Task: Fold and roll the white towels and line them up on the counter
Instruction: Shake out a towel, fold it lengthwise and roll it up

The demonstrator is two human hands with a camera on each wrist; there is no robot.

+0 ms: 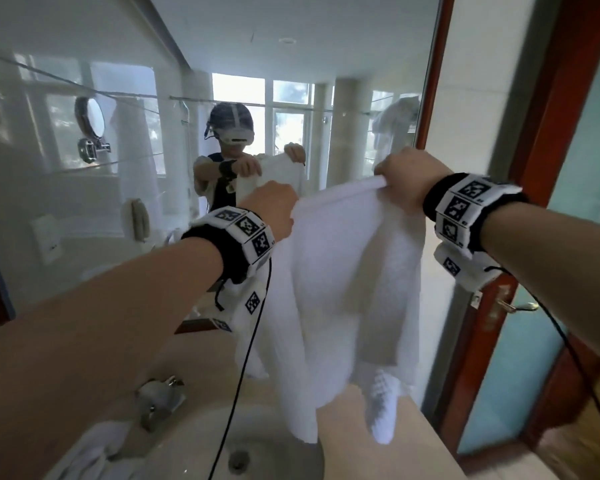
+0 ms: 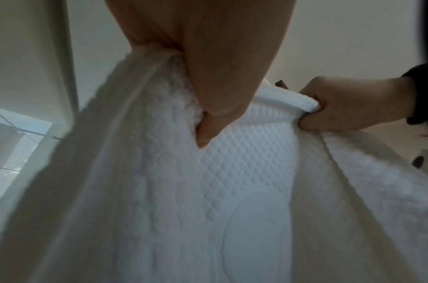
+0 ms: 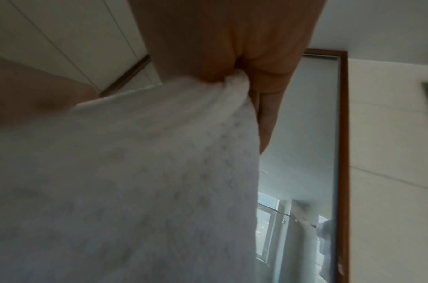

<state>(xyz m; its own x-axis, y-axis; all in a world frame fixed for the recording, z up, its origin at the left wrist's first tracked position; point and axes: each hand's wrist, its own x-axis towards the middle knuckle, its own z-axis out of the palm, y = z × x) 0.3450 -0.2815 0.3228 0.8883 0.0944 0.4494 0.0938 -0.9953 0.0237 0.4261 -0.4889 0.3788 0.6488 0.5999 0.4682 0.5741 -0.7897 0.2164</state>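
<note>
Now towel (image 1: 354,271) top edge pinched, both hands.

The white terry towel (image 1: 354,289) shows a quilted diamond weave. The beige stone bench (image 1: 371,441) adjoins a reddish-brown wooden mirror frame (image 1: 437,71).

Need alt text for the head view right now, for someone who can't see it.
Both hands, left hand and right hand, hold a white towel up by its top edge before a mirror. It hangs over the counter beside the sink.

Both arms raised, left hand (image 1: 271,206) and right hand (image 1: 409,174) seemingly fisted
</note>
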